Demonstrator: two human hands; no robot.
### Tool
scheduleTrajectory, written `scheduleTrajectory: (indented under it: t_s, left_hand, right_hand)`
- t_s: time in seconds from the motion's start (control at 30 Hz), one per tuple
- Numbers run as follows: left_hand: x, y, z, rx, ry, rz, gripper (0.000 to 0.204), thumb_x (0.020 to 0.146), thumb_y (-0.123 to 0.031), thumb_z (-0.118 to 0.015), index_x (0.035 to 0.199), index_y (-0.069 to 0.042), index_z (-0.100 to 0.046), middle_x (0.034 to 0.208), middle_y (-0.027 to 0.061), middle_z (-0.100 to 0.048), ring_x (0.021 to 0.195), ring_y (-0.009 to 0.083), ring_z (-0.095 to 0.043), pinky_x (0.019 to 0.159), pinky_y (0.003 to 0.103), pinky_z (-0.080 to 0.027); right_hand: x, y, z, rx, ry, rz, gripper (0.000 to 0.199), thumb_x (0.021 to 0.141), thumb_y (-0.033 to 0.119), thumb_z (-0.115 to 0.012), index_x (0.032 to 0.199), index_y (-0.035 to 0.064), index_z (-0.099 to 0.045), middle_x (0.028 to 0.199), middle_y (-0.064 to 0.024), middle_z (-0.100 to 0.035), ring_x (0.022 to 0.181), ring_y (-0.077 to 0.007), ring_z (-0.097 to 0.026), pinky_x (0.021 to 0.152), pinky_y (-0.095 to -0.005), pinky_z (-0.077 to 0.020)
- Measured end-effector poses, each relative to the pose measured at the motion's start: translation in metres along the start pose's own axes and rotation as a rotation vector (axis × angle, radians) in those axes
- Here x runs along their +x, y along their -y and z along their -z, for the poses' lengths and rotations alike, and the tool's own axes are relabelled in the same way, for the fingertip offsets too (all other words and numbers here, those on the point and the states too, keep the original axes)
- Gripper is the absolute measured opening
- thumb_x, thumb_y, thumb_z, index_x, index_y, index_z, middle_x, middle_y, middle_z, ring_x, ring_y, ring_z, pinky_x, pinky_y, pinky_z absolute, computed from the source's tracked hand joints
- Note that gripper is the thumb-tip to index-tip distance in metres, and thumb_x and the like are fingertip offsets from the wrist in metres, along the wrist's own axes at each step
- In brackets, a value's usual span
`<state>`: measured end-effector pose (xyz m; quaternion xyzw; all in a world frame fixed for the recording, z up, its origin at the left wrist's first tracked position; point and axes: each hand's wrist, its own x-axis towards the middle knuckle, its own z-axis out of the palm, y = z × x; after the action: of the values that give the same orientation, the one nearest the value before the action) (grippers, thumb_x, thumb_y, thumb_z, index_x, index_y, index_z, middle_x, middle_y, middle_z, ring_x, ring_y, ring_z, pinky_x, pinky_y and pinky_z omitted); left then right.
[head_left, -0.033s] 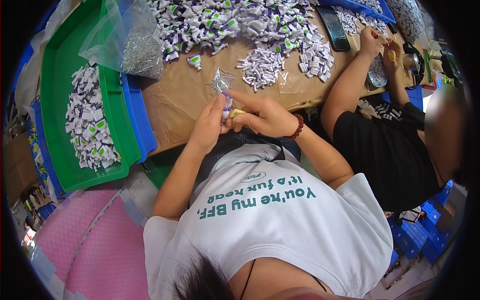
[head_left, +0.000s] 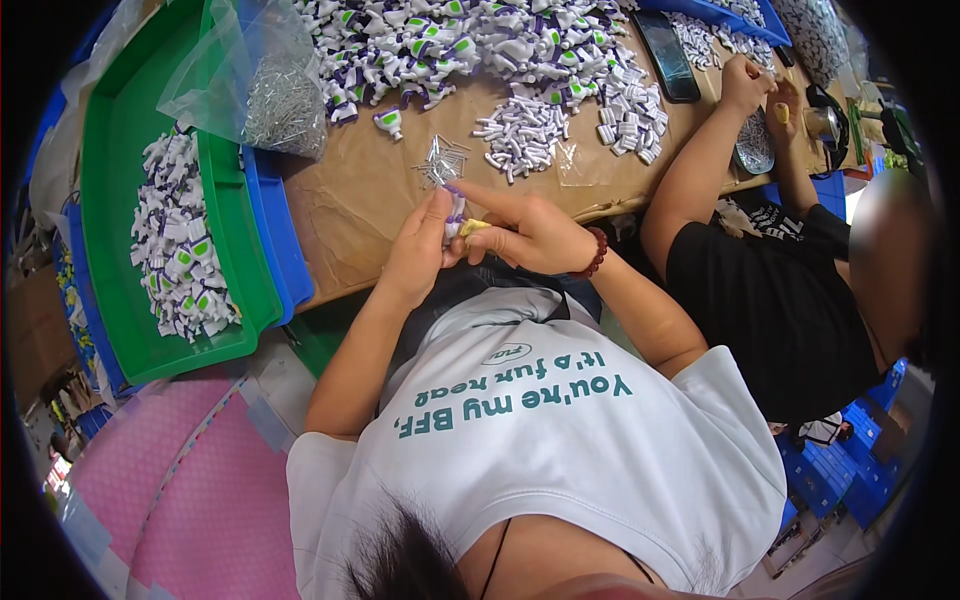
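Note:
My left hand (head_left: 420, 250) and my right hand (head_left: 530, 235) meet over the near edge of the brown table (head_left: 350, 210). Together they pinch a small white plastic toy part (head_left: 457, 212) with purple trim. A yellow bit (head_left: 475, 228) shows at my right fingertips. A dark bead bracelet (head_left: 595, 255) circles my right wrist. Just beyond my fingers lies a small heap of thin metal pins (head_left: 440, 160). Farther back, a large pile of white, purple and green toy parts (head_left: 480, 50) covers the table.
At left, a green tray (head_left: 110, 200) holds several like parts, with a blue tray (head_left: 270, 220) beside it. A clear bag of pins (head_left: 270, 95) lies across their rims. A phone (head_left: 668, 55) lies far right. A co-worker in black (head_left: 770, 290) works at my right.

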<state>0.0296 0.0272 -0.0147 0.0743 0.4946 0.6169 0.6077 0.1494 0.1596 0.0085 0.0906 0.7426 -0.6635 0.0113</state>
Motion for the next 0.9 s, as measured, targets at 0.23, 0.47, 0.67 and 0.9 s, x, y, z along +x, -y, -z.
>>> scheduleTrajectory:
  t_s: [0.23, 0.47, 0.67, 0.9]
  left_hand:
    - [-0.01, 0.001, 0.003, 0.348, 0.094, -0.129, 0.041, 0.097, -0.038, -0.029, 0.096, -0.005, -0.052, 0.066, -0.0022, -0.046, 0.053, 0.0038, -0.038, 0.047, 0.019, -0.03]
    - [-0.014, 0.014, 0.006, 0.397, 0.059, -0.169, 0.042, 0.098, -0.035, -0.028, 0.096, -0.001, -0.052, 0.069, -0.0007, -0.047, 0.056, 0.0058, -0.04, 0.048, 0.02, -0.033]
    - [-0.019, 0.011, 0.005, 0.478, 0.008, -0.223, 0.042, 0.098, -0.034, -0.029, 0.096, 0.0, -0.054, 0.069, 0.0, -0.048, 0.056, 0.0069, -0.041, 0.05, 0.022, -0.034]
    - [-0.022, 0.009, 0.007, 0.527, -0.083, -0.321, 0.038, 0.098, -0.032, -0.031, 0.099, -0.002, -0.054, 0.067, -0.0019, -0.046, 0.056, 0.0062, -0.04, 0.051, 0.021, -0.033]
  right_hand:
    - [-0.004, -0.006, 0.001, 0.258, 0.018, -0.111, 0.049, 0.084, 0.008, -0.059, 0.13, 0.0072, -0.043, 0.071, -0.005, -0.064, 0.054, -0.005, -0.051, 0.049, -0.0196, -0.0421]
    - [-0.001, -0.011, -0.004, 0.249, -0.021, -0.116, 0.039, 0.08, 0.006, -0.063, 0.118, 0.0056, -0.056, 0.078, -0.0063, -0.067, 0.055, -0.0045, -0.051, 0.051, -0.0198, -0.0435]
    - [0.005, -0.011, -0.005, 0.082, 0.014, -0.104, 0.039, 0.077, 0.01, -0.068, 0.114, 0.0068, -0.059, 0.082, -0.007, -0.068, 0.06, -0.0031, -0.052, 0.056, -0.0221, -0.0453]
    - [0.012, -0.006, -0.009, 0.205, 0.026, -0.09, 0.044, 0.078, 0.011, -0.068, 0.119, 0.0033, -0.055, 0.088, -0.0083, -0.067, 0.073, -0.0055, -0.056, 0.067, -0.0236, -0.0477]
